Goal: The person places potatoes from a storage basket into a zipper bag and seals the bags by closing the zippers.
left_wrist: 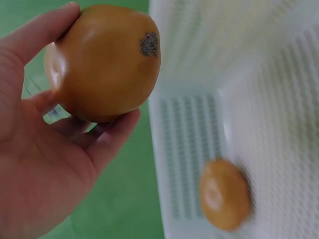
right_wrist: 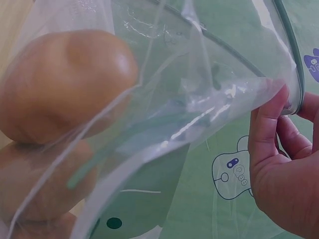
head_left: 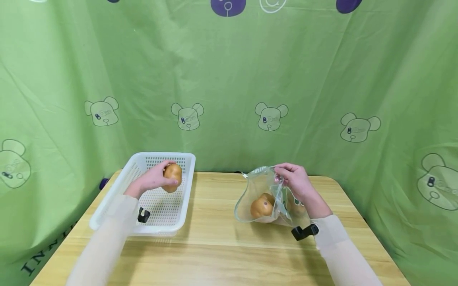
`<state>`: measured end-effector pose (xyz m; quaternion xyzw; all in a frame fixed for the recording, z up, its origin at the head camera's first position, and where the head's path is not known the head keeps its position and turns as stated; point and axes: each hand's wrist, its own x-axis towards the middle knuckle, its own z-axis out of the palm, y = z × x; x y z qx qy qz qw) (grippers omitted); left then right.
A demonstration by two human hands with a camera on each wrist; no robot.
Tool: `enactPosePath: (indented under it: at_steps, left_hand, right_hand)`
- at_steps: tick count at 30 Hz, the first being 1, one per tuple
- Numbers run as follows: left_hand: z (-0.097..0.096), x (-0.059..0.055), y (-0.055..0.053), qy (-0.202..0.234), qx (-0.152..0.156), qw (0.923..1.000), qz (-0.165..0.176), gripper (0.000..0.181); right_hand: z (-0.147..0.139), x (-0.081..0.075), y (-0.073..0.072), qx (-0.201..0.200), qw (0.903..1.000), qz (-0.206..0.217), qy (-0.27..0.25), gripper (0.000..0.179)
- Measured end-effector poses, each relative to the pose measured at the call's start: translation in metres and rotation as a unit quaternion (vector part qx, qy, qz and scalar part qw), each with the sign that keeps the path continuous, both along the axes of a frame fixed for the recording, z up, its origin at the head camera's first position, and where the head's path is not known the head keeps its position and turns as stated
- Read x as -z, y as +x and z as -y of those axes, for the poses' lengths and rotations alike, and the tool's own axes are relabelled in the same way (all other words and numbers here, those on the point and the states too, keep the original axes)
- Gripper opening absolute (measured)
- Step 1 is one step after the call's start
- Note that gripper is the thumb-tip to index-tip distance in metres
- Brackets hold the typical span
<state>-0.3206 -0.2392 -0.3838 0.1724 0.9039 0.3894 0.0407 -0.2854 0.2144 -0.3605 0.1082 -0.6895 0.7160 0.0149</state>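
One white basket [head_left: 161, 229], pierced with rows of small holes, along the left edge of the bench [head_left: 214, 258], up to its far left corner. Over the basket, the left hand [head_left: 152, 179], curled round an orange-brown fruit [head_left: 173, 173] with a rough dark patch on its skin. Lower down, inside the basket near the wall, another fruit [left_wrist: 225, 194]. Right of the bench's middle, closer to the far edge than to the near one, a clear plastic bag [head_left: 247, 200] edged in green. Inside it, close together, at least two more fruits [right_wrist: 70, 87]. At the bag's top, the right hand [head_left: 295, 178], pinching the rim between thumb and fingers. Below that wrist, a black clip [head_left: 304, 231]. Beyond the far edge, right across, a green curtain [head_left: 229, 79] printed with bear heads.
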Motion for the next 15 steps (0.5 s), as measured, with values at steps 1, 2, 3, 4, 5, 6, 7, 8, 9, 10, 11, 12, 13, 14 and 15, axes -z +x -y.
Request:
enactPosePath:
  at_steps: [1, 2, 3, 4, 5, 6, 7, 8, 9, 10, 11, 12, 13, 14, 15]
  left_hand:
    - [-0.006, -0.003, 0.002, 0.003, 0.001, 1.0, -0.002, 0.081]
    - [-0.012, -0.006, 0.004, 0.005, 0.001, 1.0, -0.003, 0.081]
    - [-0.018, -0.009, 0.007, 0.01, 0.001, 0.9999, -0.002, 0.081]
    - [-0.024, -0.012, 0.009, 0.02, 0.003, 0.9998, 0.001, 0.081]
    - [-0.03, -0.014, 0.012, 0.031, 0.006, 0.9995, 0.002, 0.081]
    - [-0.036, -0.015, 0.014, 0.046, 0.011, 0.9989, 0.002, 0.081]
    - [-0.042, -0.016, 0.016, 0.058, 0.015, 0.9982, 0.005, 0.081]
    - [-0.047, -0.018, 0.019, 0.069, 0.021, 0.9974, 0.006, 0.081]
    - [-0.052, -0.019, 0.021, 0.081, 0.027, 0.9963, 0.009, 0.081]
    - [-0.057, -0.02, 0.024, 0.089, 0.033, 0.9954, 0.009, 0.081]
    - [-0.063, -0.021, 0.027, 0.097, 0.038, 0.9945, 0.01, 0.08]
    - [-0.068, -0.022, 0.029, 0.104, 0.044, 0.9935, 0.013, 0.08]
    - [-0.073, -0.023, 0.032, 0.111, 0.049, 0.9925, 0.017, 0.079]
    - [-0.078, -0.023, 0.034, 0.117, 0.055, 0.9914, 0.02, 0.079]
    - [-0.083, -0.024, 0.036, 0.121, 0.058, 0.9907, 0.023, 0.078]
  right_hand:
    - [0.0, 0.0, 0.0, 0.001, 1.0, -0.001, 0.001, 0.015]
    - [0.0, 0.001, 0.0, 0.002, 1.0, -0.001, 0.001, 0.016]
    - [-0.001, 0.001, 0.0, 0.002, 1.0, -0.002, 0.002, 0.017]
    - [-0.001, 0.001, -0.001, 0.0, 1.0, -0.003, 0.002, 0.017]
    - [-0.001, 0.001, -0.001, 0.001, 1.0, -0.003, 0.001, 0.017]
    - [-0.001, 0.001, -0.001, 0.002, 1.0, -0.003, 0.0, 0.017]
    - [-0.001, 0.001, -0.001, 0.003, 1.0, -0.003, 0.0, 0.018]
    - [-0.002, 0.001, -0.001, 0.003, 1.0, -0.004, -0.001, 0.018]
    - [-0.002, 0.001, -0.001, 0.002, 1.0, -0.004, -0.002, 0.019]
    - [-0.002, 0.001, -0.001, 0.001, 1.0, -0.004, -0.004, 0.019]
    - [-0.002, 0.0, -0.001, 0.002, 1.0, -0.004, -0.004, 0.019]
    - [-0.001, 0.0, -0.001, 0.0, 1.0, -0.004, -0.006, 0.018]
    - [-0.001, 0.0, -0.001, 0.0, 1.0, -0.003, -0.008, 0.018]
    - [-0.002, -0.001, 0.0, -0.001, 1.0, -0.002, -0.008, 0.018]
    - [-0.001, -0.001, 0.0, -0.001, 1.0, -0.001, -0.008, 0.017]
